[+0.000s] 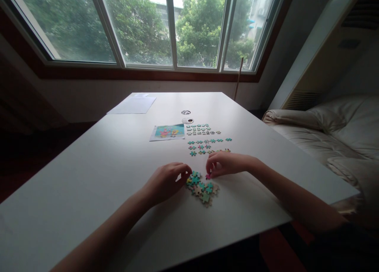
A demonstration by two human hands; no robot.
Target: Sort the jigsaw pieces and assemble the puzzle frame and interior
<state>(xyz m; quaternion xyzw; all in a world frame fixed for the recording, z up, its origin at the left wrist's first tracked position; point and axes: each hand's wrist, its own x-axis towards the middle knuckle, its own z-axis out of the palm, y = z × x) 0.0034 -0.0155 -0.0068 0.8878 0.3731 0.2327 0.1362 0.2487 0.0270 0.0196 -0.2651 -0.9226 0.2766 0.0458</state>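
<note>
A small heap of loose jigsaw pieces (203,188) lies on the white table (118,173) in front of me. My left hand (167,181) rests at the heap's left edge with its fingers curled onto the pieces. My right hand (225,164) is at the heap's upper right, fingertips pinched on a small pink piece (208,177). Beyond the hands, several teal and pale pieces (204,139) lie sorted in rows.
A colourful reference picture (167,132) lies left of the rows. Two small round lids or cups (187,120) sit behind them, and a white sheet of paper (132,105) lies at the far left. A cream sofa (328,130) stands to the right, windows ahead.
</note>
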